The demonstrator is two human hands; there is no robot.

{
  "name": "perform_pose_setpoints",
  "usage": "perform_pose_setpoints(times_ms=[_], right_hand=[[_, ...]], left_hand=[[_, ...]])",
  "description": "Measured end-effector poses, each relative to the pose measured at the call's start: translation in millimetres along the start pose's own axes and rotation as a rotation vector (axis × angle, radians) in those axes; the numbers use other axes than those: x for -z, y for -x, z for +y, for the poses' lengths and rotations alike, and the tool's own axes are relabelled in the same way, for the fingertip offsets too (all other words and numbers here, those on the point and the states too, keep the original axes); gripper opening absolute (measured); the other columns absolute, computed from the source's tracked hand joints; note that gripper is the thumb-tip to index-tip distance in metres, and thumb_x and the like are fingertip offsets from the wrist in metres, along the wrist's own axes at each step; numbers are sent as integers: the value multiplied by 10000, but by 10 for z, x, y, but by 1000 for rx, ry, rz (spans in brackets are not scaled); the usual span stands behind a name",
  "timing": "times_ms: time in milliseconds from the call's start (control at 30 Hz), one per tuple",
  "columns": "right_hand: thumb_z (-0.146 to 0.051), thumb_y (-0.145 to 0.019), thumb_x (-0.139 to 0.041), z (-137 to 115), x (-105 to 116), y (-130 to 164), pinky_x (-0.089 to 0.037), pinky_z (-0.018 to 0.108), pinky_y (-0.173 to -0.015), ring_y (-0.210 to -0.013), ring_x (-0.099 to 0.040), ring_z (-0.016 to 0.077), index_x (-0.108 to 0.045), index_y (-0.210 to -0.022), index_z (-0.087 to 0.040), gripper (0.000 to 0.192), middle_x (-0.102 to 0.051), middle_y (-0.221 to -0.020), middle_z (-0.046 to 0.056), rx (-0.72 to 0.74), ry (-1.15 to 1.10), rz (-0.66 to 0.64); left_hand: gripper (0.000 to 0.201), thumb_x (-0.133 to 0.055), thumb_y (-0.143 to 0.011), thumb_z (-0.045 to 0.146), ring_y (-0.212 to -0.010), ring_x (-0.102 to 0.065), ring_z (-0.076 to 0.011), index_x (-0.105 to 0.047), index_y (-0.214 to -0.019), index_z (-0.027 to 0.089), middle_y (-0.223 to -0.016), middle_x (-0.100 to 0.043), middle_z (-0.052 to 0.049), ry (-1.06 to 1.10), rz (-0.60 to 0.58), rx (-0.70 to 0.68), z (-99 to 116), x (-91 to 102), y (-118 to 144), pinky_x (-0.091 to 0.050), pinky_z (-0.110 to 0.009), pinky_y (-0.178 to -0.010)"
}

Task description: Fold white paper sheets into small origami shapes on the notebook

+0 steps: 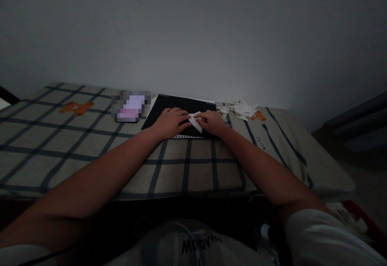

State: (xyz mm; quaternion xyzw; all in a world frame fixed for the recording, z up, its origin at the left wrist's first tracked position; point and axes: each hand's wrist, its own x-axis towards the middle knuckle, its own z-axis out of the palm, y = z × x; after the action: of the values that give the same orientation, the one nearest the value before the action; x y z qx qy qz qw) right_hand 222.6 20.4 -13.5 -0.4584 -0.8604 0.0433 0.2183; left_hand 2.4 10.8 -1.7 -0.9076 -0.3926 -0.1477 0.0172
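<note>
Lap: your light shirt [193, 246] with dark lettering and a thin white cord sits closest, at 6 o'clock, with a white sleeve at 5.
Arms: both of your bare forearms run up from the bottom corners and meet near the middle of the view.
Left hand: your left hand [169, 122] lies palm down, fingers curled and pressed flat on the white paper piece [196, 122].
Right hand: your right hand [212, 122] pinches the other edge of that piece between fingertips and thumb.
Paper piece: small and folded to a point, it rests on the black notebook [181, 111], between your two hands.
Progress: judging by the creases, your folding looks partly done; the final shape is not there yet, though the dim light hides how many folds it has.
Scraps: a pile of white paper bits [240, 109] lies at 1 o'clock of your hands, near the notebook's corner.
Phone: a lit screen [130, 107] lies at 10 o'clock of your hands.
Surface: everything lies on a checked cloth [90, 145] with orange bear prints.
</note>
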Motion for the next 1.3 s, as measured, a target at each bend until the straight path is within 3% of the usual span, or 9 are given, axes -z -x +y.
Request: perform_pose_setpoints(times_ms=[433, 633, 833, 1033, 1167, 1300], right_hand=[[-337, -891, -591, -33, 4, 16, -291, 314, -721, -774, -505, 186, -696, -1138, -180, 311, -653, -720, 33, 68, 36, -58], [-378, -905, -573, -37, -12, 13, -308, 339, -753, -833, -523, 211, -703, -1147, -182, 338, -711, -870, 87, 91, 83, -70], [-382, -941, -511, -54, -1, 9, -300, 336, -741, -832, -528, 210, -728, -1089, -194, 323, -727, -892, 85, 119, 155, -84], [-330, -964, -460, 9, 14, 1, -325, 335, -762, -823, -532, 196, -752, -964, -206, 317, -725, -872, 55, 171, 85, -94], [-336, -925, -525, 72, 11, -2, -358, 359, -848, -1025, -534, 230, -711, -1105, -209, 289, -667, -1137, 92, 187, 70, -11], [-364, -945, -494, 98, -21, 1, -339, 405, -958, -1208, -476, 251, -617, -1267, -221, 373, -573, -1345, 89, 219, 72, -49]], left_hand=[[568, -400, -943, 560, -1363, -368, -288, -469, -1415, 254, -1474, -460, -65, -38, -53, 90, -30, -62, 9, -205, -461, -1096], [617, -448, -919, 562, -1407, -308, -296, -438, -1441, 233, -1492, -431, -84, -43, -46, 109, 20, -44, 21, -163, -478, -1126], [500, -463, -932, 495, -1349, -409, -255, -552, -1344, 224, -1412, -531, -81, 31, -42, -70, 44, 12, 2, -263, -409, -1107], [507, -403, -947, 477, -1285, -499, -222, -575, -1321, 180, -1382, -560, -86, 20, -94, -61, 24, 13, -11, -342, -336, -1089], [473, -369, -955, 391, -1299, -489, -195, -566, -1329, 180, -1418, -526, -64, 0, -135, -82, -6, 54, 4, -352, -313, -1090], [493, -318, -979, 425, -1290, -500, -199, -583, -1311, 177, -1405, -539, -65, 25, -117, -73, -2, 51, 3, -362, -318, -1085]])
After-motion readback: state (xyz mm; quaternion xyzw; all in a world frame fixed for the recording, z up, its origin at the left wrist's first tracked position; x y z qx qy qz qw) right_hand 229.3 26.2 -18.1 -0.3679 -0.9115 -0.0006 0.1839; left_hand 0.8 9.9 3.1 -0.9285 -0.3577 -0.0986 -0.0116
